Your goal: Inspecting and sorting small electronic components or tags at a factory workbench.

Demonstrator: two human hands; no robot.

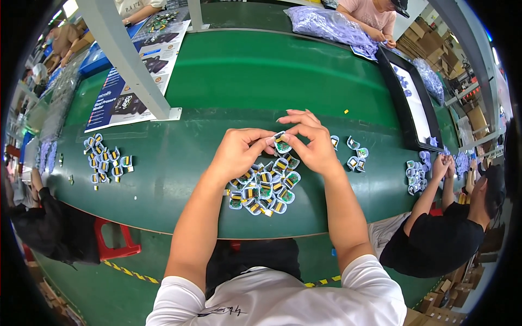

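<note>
Between my two hands, above a heap on the green table, is a small pale-blue plastic housing (pixel 282 143) with a green circuit board and a black-and-yellow part in it. The thumb and fingers of my left hand (pixel 239 149) pinch its left side. My right hand (pixel 312 142) grips its right side with thumb and forefinger, the other fingers raised and spread. Right below lies the heap of similar housings (pixel 265 187), many showing green boards and yellow-black parts. A few more housings (pixel 356 155) rest just right of my right hand.
Another cluster of housings (pixel 103 160) lies on the table (pixel 179 185) at left. A grey metal post (pixel 128 60) stands over a printed sheet (pixel 163 70). At right are a black-rimmed tray (pixel 405 103) and a co-worker (pixel 440 228) beside more housings (pixel 416 176). Purple bagged parts (pixel 326 27) lie at the back.
</note>
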